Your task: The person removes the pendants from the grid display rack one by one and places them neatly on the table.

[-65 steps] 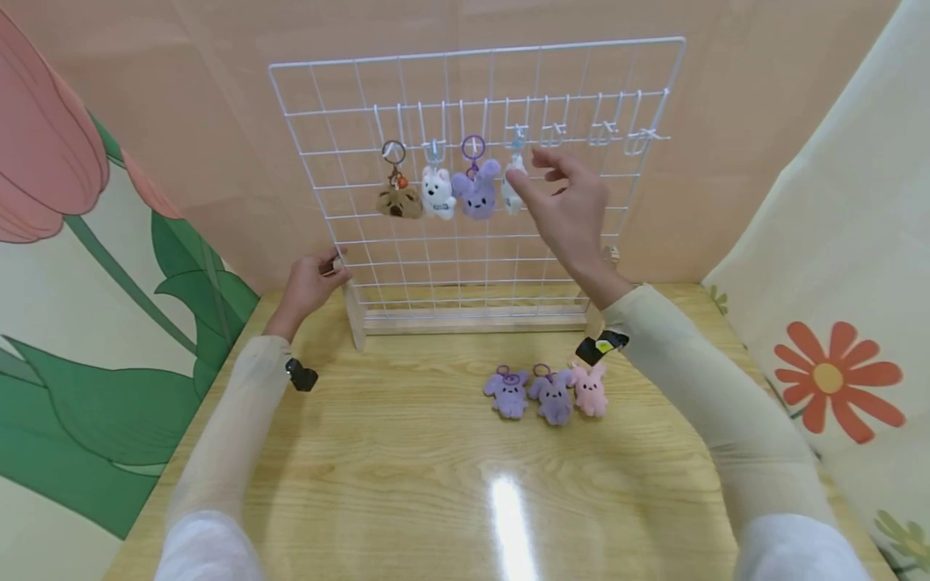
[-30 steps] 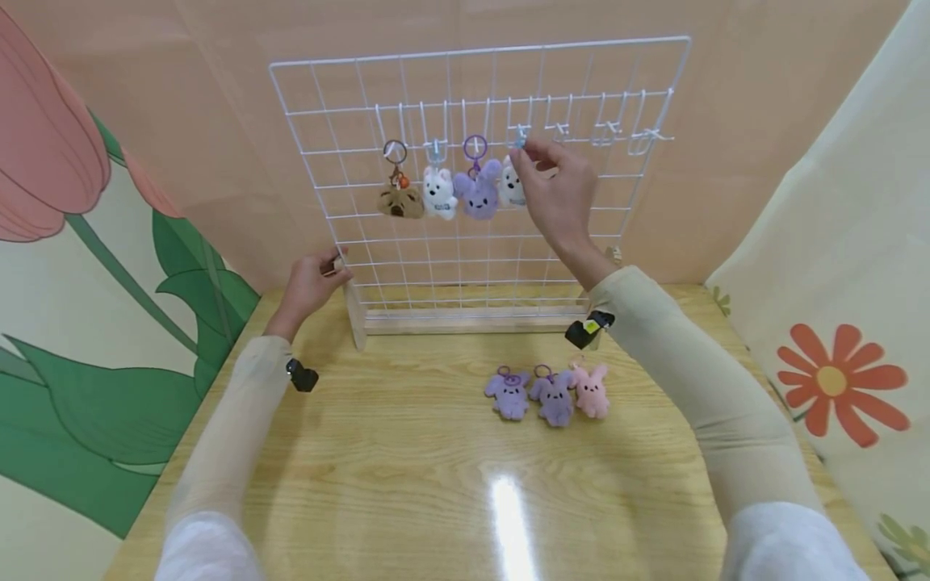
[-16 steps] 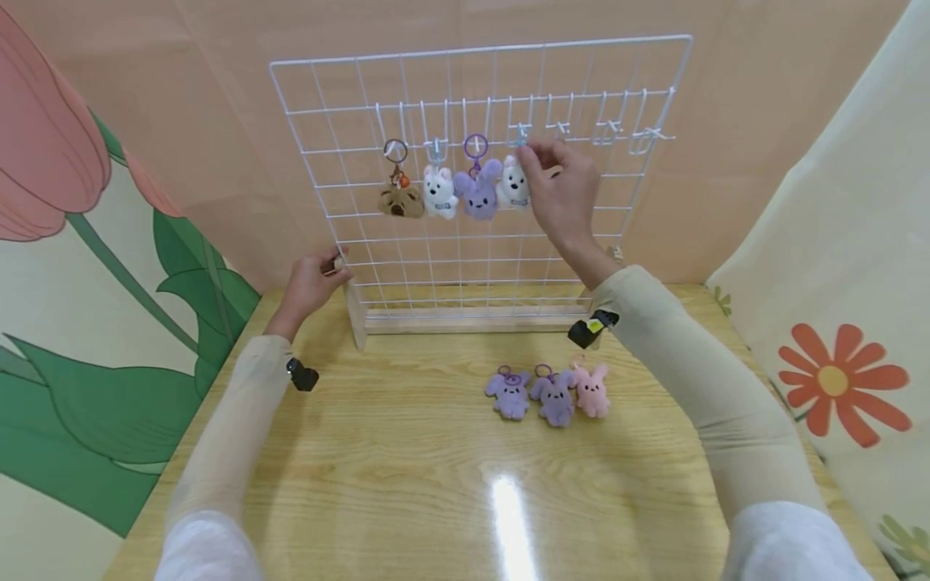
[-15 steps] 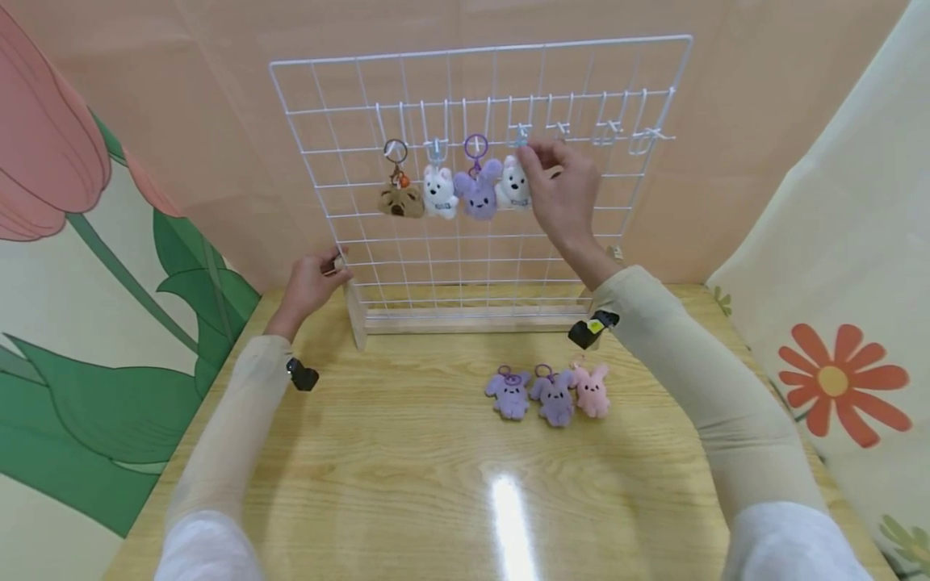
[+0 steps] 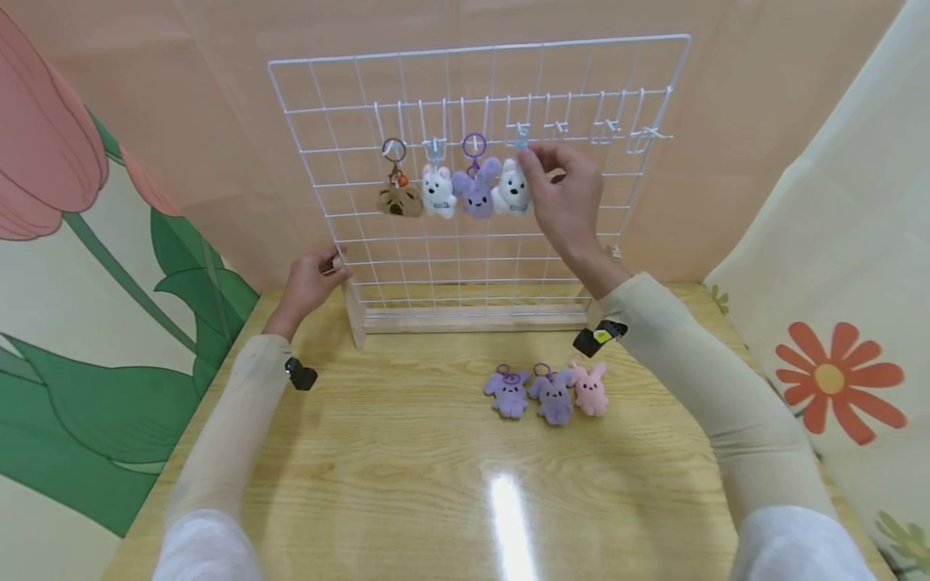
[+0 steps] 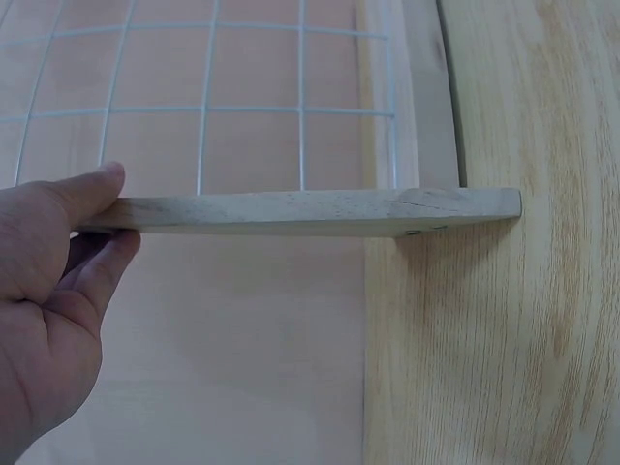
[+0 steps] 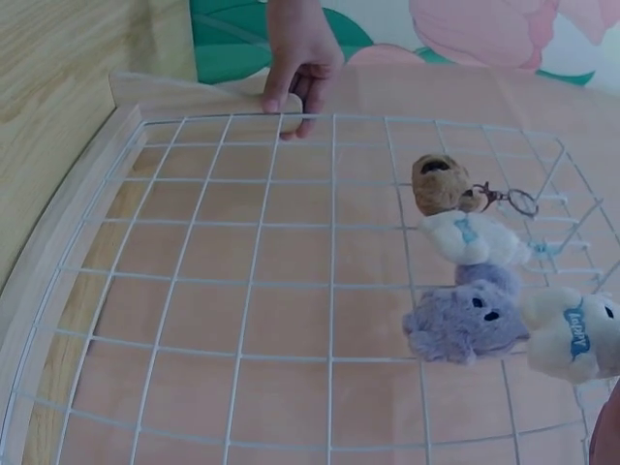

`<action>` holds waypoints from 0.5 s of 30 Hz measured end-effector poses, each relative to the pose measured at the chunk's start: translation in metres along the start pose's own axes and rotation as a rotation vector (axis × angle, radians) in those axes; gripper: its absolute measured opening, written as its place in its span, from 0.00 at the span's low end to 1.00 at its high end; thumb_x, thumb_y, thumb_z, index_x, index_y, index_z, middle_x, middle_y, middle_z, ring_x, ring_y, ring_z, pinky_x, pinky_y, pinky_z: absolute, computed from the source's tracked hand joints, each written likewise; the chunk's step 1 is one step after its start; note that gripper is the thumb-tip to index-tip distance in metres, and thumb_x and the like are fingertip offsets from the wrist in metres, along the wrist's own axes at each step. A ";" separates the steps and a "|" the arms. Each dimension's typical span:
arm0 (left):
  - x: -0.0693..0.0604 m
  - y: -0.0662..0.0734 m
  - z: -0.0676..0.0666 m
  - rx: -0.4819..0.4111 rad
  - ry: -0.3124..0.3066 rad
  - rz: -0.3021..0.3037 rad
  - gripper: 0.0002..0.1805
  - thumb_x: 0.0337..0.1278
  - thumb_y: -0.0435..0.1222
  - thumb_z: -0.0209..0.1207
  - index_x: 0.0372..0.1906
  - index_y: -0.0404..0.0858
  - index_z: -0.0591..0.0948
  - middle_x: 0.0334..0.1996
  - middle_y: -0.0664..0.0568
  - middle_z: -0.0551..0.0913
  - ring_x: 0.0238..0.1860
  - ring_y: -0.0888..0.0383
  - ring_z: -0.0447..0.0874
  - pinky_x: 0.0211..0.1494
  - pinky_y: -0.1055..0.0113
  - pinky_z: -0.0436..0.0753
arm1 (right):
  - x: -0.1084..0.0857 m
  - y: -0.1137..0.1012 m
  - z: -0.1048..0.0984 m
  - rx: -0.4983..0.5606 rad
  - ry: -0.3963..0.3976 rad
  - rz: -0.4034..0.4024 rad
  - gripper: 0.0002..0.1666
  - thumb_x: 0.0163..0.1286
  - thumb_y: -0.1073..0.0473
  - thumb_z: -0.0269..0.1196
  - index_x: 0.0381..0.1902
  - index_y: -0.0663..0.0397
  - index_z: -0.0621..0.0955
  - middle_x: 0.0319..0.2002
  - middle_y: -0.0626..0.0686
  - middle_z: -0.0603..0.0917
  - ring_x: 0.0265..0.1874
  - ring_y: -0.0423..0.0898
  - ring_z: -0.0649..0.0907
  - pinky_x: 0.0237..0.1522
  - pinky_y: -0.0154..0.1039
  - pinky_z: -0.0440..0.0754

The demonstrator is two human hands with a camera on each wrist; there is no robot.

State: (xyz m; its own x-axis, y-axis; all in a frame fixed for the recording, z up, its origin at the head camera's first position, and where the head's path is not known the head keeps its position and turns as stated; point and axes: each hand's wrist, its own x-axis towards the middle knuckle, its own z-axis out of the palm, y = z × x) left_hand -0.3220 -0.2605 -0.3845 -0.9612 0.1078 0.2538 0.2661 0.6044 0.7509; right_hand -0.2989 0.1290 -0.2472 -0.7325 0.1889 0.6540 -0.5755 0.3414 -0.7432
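My left hand (image 5: 308, 284) pinches the upper end of the rack's wooden side piece (image 6: 291, 208) between thumb and fingers. At the fourth hook from the left, my right hand (image 5: 568, 194) has thumb and forefinger together at the light blue clasp (image 5: 521, 139) of a white dog plush (image 5: 513, 190). That plush faces forward and hangs beside a purple plush (image 5: 476, 192). Farther left on the white grid hang another white plush (image 5: 438, 192) and a brown one (image 5: 399, 200). In the right wrist view only an edge of my right hand shows, by the white plush (image 7: 567, 334).
Bare white hooks (image 5: 606, 129) line the grid's right part. On the wooden table (image 5: 363, 452), in front of the rack's base bar (image 5: 472, 319), lie two purple plush keychains (image 5: 555, 397) and a pink one (image 5: 591, 391). Printed cloths stand at both sides.
My right hand has closed in on the fourth plush's clasp, then shifted slightly. That plush has turned from edge-on to face forward. My left hand holds the same spot.
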 end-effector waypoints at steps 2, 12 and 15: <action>0.000 0.000 0.000 -0.001 -0.003 0.001 0.29 0.69 0.33 0.64 0.70 0.29 0.73 0.61 0.32 0.80 0.63 0.40 0.80 0.60 0.60 0.85 | -0.002 -0.002 -0.001 0.019 0.002 -0.003 0.11 0.71 0.58 0.69 0.43 0.62 0.88 0.30 0.43 0.84 0.31 0.38 0.80 0.28 0.29 0.78; 0.001 -0.001 0.001 0.003 -0.006 0.011 0.28 0.69 0.33 0.64 0.70 0.28 0.73 0.58 0.31 0.82 0.62 0.40 0.81 0.59 0.62 0.86 | -0.018 -0.001 -0.008 0.048 -0.027 -0.036 0.12 0.70 0.59 0.69 0.41 0.64 0.88 0.31 0.48 0.86 0.31 0.39 0.80 0.25 0.28 0.75; 0.001 -0.001 0.000 0.002 -0.008 0.013 0.28 0.69 0.33 0.64 0.70 0.27 0.73 0.57 0.31 0.82 0.62 0.39 0.80 0.58 0.64 0.86 | -0.025 0.001 -0.010 0.047 -0.053 -0.022 0.13 0.70 0.58 0.69 0.43 0.64 0.87 0.32 0.48 0.86 0.30 0.39 0.80 0.25 0.28 0.75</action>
State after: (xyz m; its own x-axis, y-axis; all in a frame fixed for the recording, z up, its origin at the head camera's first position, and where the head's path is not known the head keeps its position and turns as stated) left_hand -0.3233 -0.2611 -0.3853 -0.9582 0.1223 0.2588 0.2787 0.6045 0.7462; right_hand -0.2776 0.1340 -0.2632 -0.7372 0.1329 0.6625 -0.6067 0.3014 -0.7356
